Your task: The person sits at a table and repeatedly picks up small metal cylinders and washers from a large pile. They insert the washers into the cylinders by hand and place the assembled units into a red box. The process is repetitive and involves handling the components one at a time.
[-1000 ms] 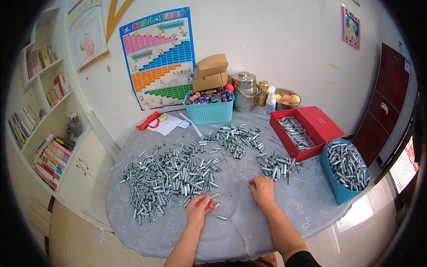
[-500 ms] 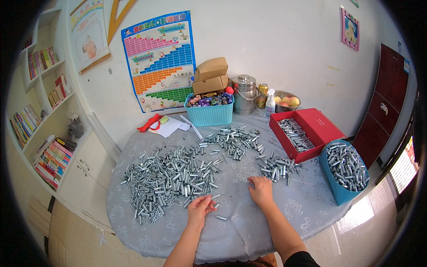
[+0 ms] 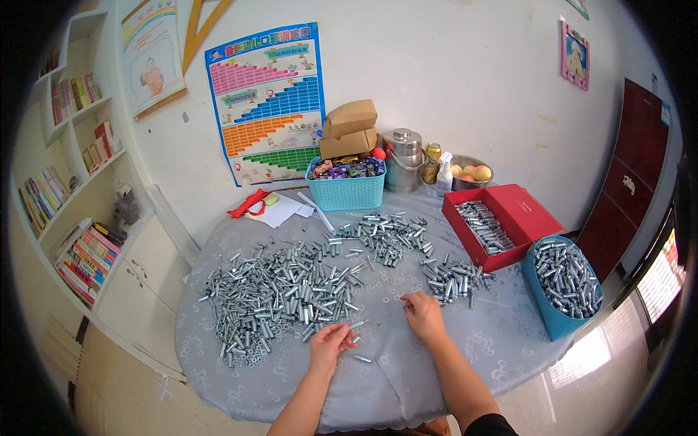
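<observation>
My left hand (image 3: 331, 349) is pinched around a slim metal bolt (image 3: 359, 324) that points to the right. A short metal piece (image 3: 355, 338) shows just below it, by the fingers. One loose metal sleeve (image 3: 363, 358) lies on the cloth beside this hand. My right hand (image 3: 424, 315) rests near the table's middle with its fingers drawn together, next to a few scattered washers (image 3: 389, 299); what it holds, if anything, is hidden. To the left spreads a large heap of metal sleeves and bolts (image 3: 283, 291). A smaller pile of assembled-looking anchors (image 3: 454, 280) lies beyond my right hand.
A red box (image 3: 465, 240) with rows of metal anchors and a blue bin (image 3: 542, 301) full of them stand at the right. Behind are another metal pile (image 3: 392, 236), a turquoise basket (image 3: 345, 195), a steel pot (image 3: 402, 167), a spray bottle (image 3: 444, 178) and a fruit bowl (image 3: 476, 183).
My right hand has shifted slightly left and nearer, by the washers. My left hand keeps the bolt in about the same place. The whole view has tilted slightly.
</observation>
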